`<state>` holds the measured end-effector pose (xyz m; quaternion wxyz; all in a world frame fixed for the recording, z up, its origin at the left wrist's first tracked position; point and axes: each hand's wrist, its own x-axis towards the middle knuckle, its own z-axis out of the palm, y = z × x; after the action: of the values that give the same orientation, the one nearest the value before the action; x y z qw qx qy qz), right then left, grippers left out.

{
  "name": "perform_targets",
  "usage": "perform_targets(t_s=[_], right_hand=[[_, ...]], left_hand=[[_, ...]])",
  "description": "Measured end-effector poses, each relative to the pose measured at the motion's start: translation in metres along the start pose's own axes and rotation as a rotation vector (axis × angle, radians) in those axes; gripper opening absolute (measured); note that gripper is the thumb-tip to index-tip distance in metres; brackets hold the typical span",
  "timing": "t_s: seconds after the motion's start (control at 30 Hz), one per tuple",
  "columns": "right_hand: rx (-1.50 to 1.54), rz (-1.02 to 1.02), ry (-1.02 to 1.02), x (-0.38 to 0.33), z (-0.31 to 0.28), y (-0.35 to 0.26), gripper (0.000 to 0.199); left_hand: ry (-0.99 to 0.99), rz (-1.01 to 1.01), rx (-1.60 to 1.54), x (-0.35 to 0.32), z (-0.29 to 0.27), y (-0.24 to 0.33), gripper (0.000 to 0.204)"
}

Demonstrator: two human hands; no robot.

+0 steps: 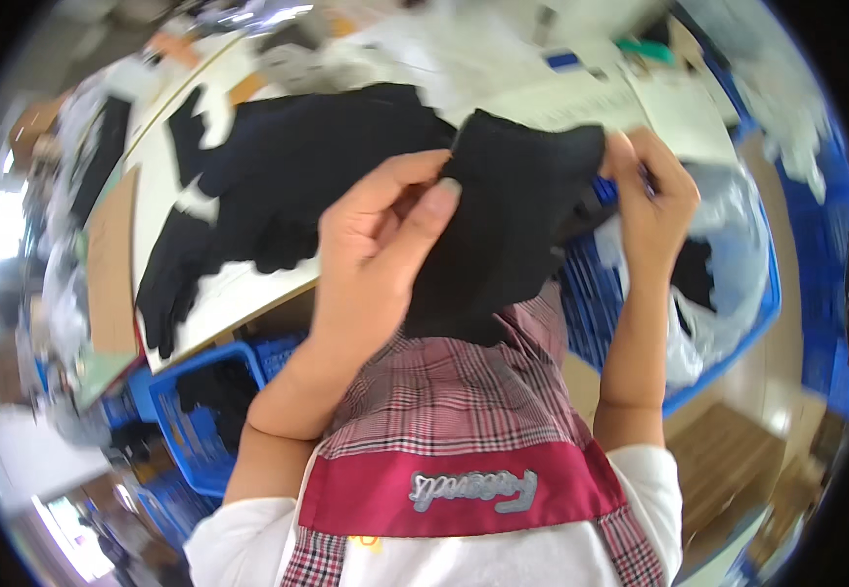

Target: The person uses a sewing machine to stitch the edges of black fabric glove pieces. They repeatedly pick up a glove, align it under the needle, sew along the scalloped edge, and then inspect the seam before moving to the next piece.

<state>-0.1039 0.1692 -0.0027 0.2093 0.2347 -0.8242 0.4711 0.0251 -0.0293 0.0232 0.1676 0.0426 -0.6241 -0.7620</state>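
The black cloth (513,215), held up over the lap just off the tabletop (248,284), hangs limp and light, so it wants edge grips: left hand (371,254) fingers pinched on its left edge, right hand (654,191) clamped on its top right corner.

Your apron carries a grey embroidered label (473,488) on its red band, low in the middle. On the white table at top right lies a small blue rectangular label (562,61), with a green tag (646,47) just right of it.
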Motion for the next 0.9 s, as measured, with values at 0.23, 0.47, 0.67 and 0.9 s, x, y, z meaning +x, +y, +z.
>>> perform_targets(t_s=[0.23,0.47,0.67,0.9], right_hand=[[-0.083,0.118,-0.119,0.011,0.024,0.044,0.027],[-0.302,0.024,-0.169,0.019,0.033,0.094,0.023],[-0.524,-0.177,-0.067,0.012,0.021,0.085,0.029],[-0.126,-0.155,-0.343,0.012,0.01,-0.052,0.039]], left_hand=[[0.683,0.262,0.201,-0.021,-0.188,0.119,0.033],[0.733,0.136,0.413,0.097,-0.303,0.078,0.043],[0.852,-0.008,0.722,0.203,-0.379,-0.009,0.047],[0.836,-0.252,1.66,0.189,-0.35,-0.034,0.051]])
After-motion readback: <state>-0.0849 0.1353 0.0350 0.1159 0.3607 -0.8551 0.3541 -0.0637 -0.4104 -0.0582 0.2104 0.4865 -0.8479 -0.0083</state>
